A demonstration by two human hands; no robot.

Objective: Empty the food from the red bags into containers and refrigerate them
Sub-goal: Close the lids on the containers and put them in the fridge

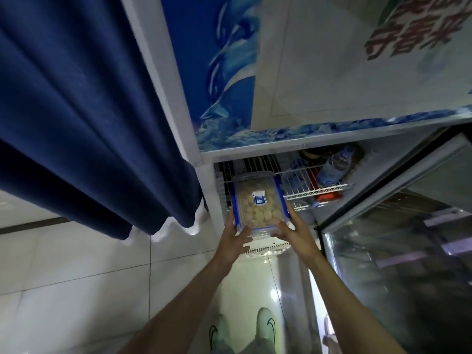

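Nearest, toward 6 o'clock: two pale green shoes (245,330) on the tiled floor (76,264), both forearms reaching up and away.

Left hand (233,242) and right hand (293,232): each grip is closed round a near corner of one clear container (259,204) with a blue-trimmed lid, thumbs on top. Grip state: both holding the container, none free.

Container is lidded and filled with pale round food pieces. It sits at about 12 o'clock from the hands, at the mouth of the open fridge, over the front edge of the white wire shelf (316,192). Cannot tell whether it rests on the wire or hangs just above.

Long axis runs 6 to 12 o'clock, far short end pointing into the fridge; lid faces up, roughly level.

Progress, judged: filling and sealing done for this container; refrigerating is in hand, not finished. No red bags in view, so the remainder cannot be counted.

Farther in, at 1 o'clock: a water bottle (334,166) on the shelf. Glass door (398,251) open at 3 o'clock; blue curtain (84,111) at 10 o'clock.
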